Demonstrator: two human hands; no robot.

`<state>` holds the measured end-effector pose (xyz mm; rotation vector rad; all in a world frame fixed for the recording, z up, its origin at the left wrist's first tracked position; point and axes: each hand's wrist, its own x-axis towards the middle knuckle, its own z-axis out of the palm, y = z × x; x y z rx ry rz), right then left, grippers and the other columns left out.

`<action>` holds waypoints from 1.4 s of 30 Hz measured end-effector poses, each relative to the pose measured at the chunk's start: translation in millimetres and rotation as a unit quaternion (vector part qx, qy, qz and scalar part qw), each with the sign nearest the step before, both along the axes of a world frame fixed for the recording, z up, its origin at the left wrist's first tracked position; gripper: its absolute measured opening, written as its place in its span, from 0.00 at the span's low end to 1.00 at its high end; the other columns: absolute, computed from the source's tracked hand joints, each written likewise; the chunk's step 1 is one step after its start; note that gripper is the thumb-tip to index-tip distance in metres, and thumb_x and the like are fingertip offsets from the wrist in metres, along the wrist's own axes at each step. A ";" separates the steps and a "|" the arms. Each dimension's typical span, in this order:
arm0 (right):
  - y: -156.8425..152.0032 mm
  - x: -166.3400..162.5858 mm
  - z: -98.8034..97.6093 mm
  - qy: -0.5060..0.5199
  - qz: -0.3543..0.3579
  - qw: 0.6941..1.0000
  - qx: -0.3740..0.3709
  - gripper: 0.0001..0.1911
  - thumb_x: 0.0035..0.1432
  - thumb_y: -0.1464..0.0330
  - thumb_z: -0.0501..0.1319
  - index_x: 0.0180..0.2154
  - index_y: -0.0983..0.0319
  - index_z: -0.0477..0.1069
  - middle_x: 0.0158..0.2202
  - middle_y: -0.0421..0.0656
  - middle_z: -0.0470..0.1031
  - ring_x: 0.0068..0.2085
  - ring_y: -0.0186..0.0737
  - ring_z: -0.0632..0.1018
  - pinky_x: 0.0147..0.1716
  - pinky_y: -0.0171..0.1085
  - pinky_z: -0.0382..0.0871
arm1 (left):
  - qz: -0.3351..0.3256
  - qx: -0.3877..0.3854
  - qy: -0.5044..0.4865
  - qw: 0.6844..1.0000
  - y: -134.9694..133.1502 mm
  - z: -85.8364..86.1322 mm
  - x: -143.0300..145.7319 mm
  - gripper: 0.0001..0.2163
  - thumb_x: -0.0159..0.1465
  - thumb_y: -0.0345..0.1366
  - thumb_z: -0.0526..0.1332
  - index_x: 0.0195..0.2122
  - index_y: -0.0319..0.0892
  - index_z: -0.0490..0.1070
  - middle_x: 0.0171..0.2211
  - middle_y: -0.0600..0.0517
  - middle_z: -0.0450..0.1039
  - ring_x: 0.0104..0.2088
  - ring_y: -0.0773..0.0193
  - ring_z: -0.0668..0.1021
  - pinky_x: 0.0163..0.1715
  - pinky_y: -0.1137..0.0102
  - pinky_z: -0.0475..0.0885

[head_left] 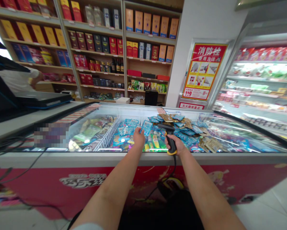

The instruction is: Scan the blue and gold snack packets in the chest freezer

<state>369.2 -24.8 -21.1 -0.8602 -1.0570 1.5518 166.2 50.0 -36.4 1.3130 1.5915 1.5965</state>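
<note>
Black-and-yellow scanner (171, 143) is in your right hand (178, 145), over the near edge of the freezer, right of center. Your fingers wrap the handle, closed around it; the scanner's head points left, toward the blue packet (147, 126). That packet is in your left hand (139, 136), pinched at its left side between thumb and fingers, hand mostly closed, held out over the freezer top. Packet and scanner head sit near each other, with a gap between.

Dark cable (175, 164) drops from the handle down the freezer front. Just right of the scanner: a loose pile of blue and brown packets (185, 132), heaped on the glass. Yellow-and-green packs (155, 141) lie between your hands, lower down. White wire divider (107, 135) stands left of your left hand, more packs beyond it.

Freezer (205, 158) has a pale rim, red front. Behind it, wooden shelves (99, 54) carry boxes and bottles; right of those, a red-and-yellow poster (205, 72) on the wall, then a lit display fridge (260, 89). Far left, another person's white sleeve (16, 80) shows behind the counter.
</note>
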 end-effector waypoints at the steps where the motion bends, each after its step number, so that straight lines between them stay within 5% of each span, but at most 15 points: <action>1: -0.1 -0.2 0.3 0.001 -0.001 1.000 0.000 0.14 0.50 0.59 0.64 0.23 0.62 0.69 0.16 0.38 0.69 0.15 0.30 0.67 0.14 0.29 0.57 | -0.001 0.000 0.001 1.000 0.6 -0.5 0.0 0.06 0.60 0.32 0.59 0.38 0.42 0.72 0.42 0.48 0.77 0.44 0.58 0.78 0.49 0.63 0.70; 14: -1.2 -1.9 1.7 0.032 -0.016 0.999 -0.014 0.10 0.50 0.61 0.65 0.31 0.61 0.71 0.18 0.37 0.72 0.15 0.32 0.68 0.14 0.29 0.57 | 0.005 -0.001 0.008 1.000 -3.1 3.6 -0.1 0.06 0.61 0.31 0.59 0.39 0.41 0.72 0.41 0.48 0.77 0.43 0.58 0.78 0.48 0.65 0.70; 22: 0.6 -0.2 -0.8 0.036 -0.028 0.999 -0.015 0.11 0.50 0.60 0.65 0.27 0.61 0.70 0.18 0.38 0.71 0.15 0.32 0.68 0.14 0.30 0.57 | 0.033 0.002 0.092 0.995 -6.7 6.3 -0.5 0.12 0.64 0.32 0.56 0.47 0.38 0.72 0.48 0.41 0.76 0.50 0.55 0.77 0.52 0.63 0.68; 32: 7.5 0.3 -6.1 0.040 -0.054 0.998 -0.006 0.14 0.50 0.59 0.65 0.24 0.62 0.69 0.17 0.38 0.70 0.15 0.32 0.68 0.13 0.30 0.58 | 0.061 0.013 0.439 0.896 -3.1 16.5 -43.8 0.19 0.67 0.34 0.51 0.56 0.48 0.72 0.48 0.41 0.75 0.53 0.46 0.70 0.53 0.55 0.63; 37: 9.4 1.0 -9.4 0.033 -0.059 0.998 -0.015 0.14 0.51 0.58 0.64 0.24 0.62 0.70 0.16 0.39 0.69 0.15 0.32 0.67 0.12 0.30 0.56 | 0.041 -0.030 0.474 0.879 3.7 9.3 -47.3 0.18 0.67 0.40 0.52 0.53 0.53 0.75 0.53 0.41 0.73 0.58 0.43 0.67 0.56 0.47 0.59; 42: 9.2 2.1 -9.8 0.032 -0.054 0.998 -0.015 0.15 0.51 0.58 0.64 0.22 0.62 0.69 0.16 0.39 0.69 0.15 0.31 0.68 0.12 0.30 0.58 | 0.011 -0.056 0.469 0.881 7.5 4.4 -43.6 0.23 0.63 0.52 0.57 0.59 0.58 0.70 0.66 0.44 0.60 0.66 0.36 0.55 0.58 0.33 0.48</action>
